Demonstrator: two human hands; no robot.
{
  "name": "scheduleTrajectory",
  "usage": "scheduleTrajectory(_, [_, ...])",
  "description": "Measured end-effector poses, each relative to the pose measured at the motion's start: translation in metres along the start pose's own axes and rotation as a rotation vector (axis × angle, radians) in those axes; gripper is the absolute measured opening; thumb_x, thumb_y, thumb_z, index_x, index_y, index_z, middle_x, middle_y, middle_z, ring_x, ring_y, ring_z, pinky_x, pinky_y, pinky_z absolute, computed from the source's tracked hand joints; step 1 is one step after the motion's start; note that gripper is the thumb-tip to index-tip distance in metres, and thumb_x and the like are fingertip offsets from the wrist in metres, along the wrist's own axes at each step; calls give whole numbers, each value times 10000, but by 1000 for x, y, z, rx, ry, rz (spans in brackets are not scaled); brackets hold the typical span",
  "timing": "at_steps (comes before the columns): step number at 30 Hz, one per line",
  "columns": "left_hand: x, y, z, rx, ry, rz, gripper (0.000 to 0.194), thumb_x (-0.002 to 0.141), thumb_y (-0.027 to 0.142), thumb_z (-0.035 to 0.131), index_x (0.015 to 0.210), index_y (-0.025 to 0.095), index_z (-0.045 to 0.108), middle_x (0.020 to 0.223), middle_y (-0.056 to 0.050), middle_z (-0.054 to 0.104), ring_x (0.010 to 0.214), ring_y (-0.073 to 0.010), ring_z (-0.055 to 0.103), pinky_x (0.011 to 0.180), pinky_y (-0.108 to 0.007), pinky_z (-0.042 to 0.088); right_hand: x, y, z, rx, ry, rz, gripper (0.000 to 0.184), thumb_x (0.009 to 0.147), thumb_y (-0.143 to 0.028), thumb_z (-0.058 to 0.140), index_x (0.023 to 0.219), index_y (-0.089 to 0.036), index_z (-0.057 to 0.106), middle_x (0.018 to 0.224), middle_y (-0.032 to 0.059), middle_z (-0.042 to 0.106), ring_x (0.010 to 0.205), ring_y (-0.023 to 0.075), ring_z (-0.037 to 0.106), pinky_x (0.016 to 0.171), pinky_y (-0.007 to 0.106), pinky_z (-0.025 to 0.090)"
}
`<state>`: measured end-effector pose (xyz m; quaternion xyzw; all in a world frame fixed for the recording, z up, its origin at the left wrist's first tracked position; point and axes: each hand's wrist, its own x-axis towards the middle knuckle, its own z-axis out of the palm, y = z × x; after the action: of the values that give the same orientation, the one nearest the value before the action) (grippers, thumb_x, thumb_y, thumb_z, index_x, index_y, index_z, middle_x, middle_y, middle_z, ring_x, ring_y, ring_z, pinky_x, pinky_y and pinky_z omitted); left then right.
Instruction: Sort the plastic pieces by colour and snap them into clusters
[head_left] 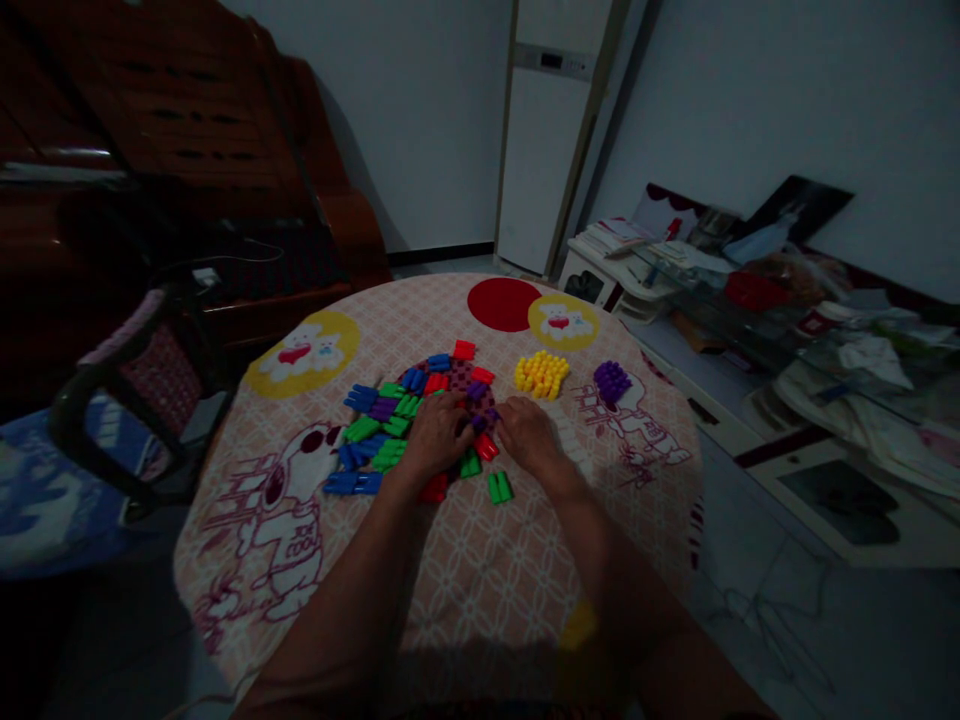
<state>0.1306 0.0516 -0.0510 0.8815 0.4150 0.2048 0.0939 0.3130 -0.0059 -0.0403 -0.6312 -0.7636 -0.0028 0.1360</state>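
Observation:
Over the right side of a loose pile of coloured plastic blocks, my left hand (437,432) is closed, with a purple block (478,424) at its fingertips. My right hand (527,432) faces it a short way to the right, fingers pinched at another small purple block (492,413). Green blocks (363,429), blue blocks (352,483) and red blocks (436,383) lie around and partly under my left hand. One green block (499,487) rests apart, nearer me. Beyond my right hand are a yellow cluster of blocks (541,375) and a smaller purple cluster (612,381).
A patterned cloth (480,590) covers the round table. At the left stands a chair (142,370), with a wooden bench (225,180) behind it. A cluttered glass-topped cabinet (750,330) runs along the right. A tall white air conditioner (541,160) stands at the back.

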Motion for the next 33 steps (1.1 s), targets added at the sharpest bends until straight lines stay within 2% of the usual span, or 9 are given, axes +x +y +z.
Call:
scheduleTrajectory(4, [1,-1,2,-1,-6,-6,223,832,295,564,836,175,753,1305,-137,662,1170,-313,595,1060,-488,433,-8,12,2,102,61,67,162,936,-188,507,955,-184,668,968,100,689,941,219,612,842,313,449])
scheduleTrajectory(8, [1,0,2,-4,-4,-15,238,848,300,550,843,168,748,1298,-145,665,1183,-316,595,1057,-486,432,-11,24,-6,304,174,202,106,870,-230,576,842,-205,675,817,45,706,759,172,633,717,263,456])
scheduleTrajectory(11, [0,0,1,-15,-6,2,241,857,301,543,840,169,745,1297,-149,666,1170,-313,605,1048,-484,438,-13,47,-20,484,381,346,123,817,-289,598,814,-200,683,764,28,705,671,156,626,659,254,473])
scheduleTrajectory(14, [1,0,1,-14,-12,12,234,856,302,546,809,177,739,1285,-143,673,1137,-302,617,1034,-478,446,-22,85,-35,567,651,537,222,783,-349,584,856,-173,698,736,35,699,651,172,631,638,275,499])
scheduleTrajectory(18, [1,-1,2,-10,-15,11,257,870,315,532,808,179,741,1293,-138,667,1146,-302,607,1030,-481,438,-42,135,-42,435,900,786,262,731,-336,572,845,-143,709,729,51,698,670,201,638,671,311,512])
scheduleTrajectory(20, [1,-2,3,-15,-15,17,265,875,322,526,811,182,741,1291,-135,666,1148,-303,603,1025,-482,438,-50,150,-40,308,911,892,217,704,-306,568,776,-155,705,714,66,702,690,215,638,701,323,506])
scheduleTrajectory(23, [0,-2,3,-18,-13,26,268,877,333,525,820,183,740,1272,-138,669,1145,-304,602,1016,-482,439,-56,160,-34,172,826,990,182,685,-284,564,727,-172,701,733,102,720,731,242,642,742,342,491])
scheduleTrajectory(27, [0,-4,4,-22,-13,30,275,880,337,523,824,175,738,1250,-145,674,1135,-300,608,1020,-476,437,-52,159,-26,124,724,1044,220,697,-276,544,754,-163,724,794,144,737,789,267,657,752,350,471])
scheduleTrajectory(33, [0,-3,5,-40,-7,24,259,873,335,533,820,182,735,1256,-134,676,1136,-295,610,1016,-469,445,-48,157,-20,133,695,1038,280,724,-308,552,830,-162,765,834,155,749,780,266,654,716,341,453])
